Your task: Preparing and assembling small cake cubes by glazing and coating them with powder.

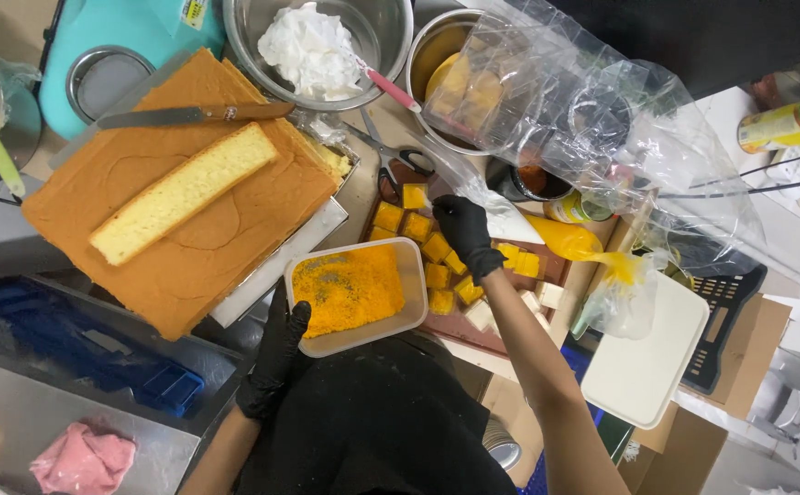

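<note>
Two gloved hands at work. Left hand (274,359) grips the near-left corner of the tub (356,295), fingers closed on its rim; the tub holds orange crumbs and sits at the near edge of the table, just beside the board (560,271). Right hand (465,233) is over the board, fingers bunched down among the cubes (436,248); I can't tell if they have pinched one or only touch it. Yellow-coated cubes lie in rows on the board, a few pale ones toward its near-right corner.

Piping bag (560,240) of yellow cream lies across the board just beside my right hand. Sheet cake (180,197) to the left, a cut strip (183,193) on top, knife (194,115) resting along its far edge. Bowl (317,46) of white cream at the far edge, scissors (398,156) near it.

Risks as I judge them: tub overhangs near the table edge, so a slack left grip could tip crumbs off. Soft cubes may dent or crumble under a hard pinch. My right forearm could knock the bag and squeeze cream out.
</note>
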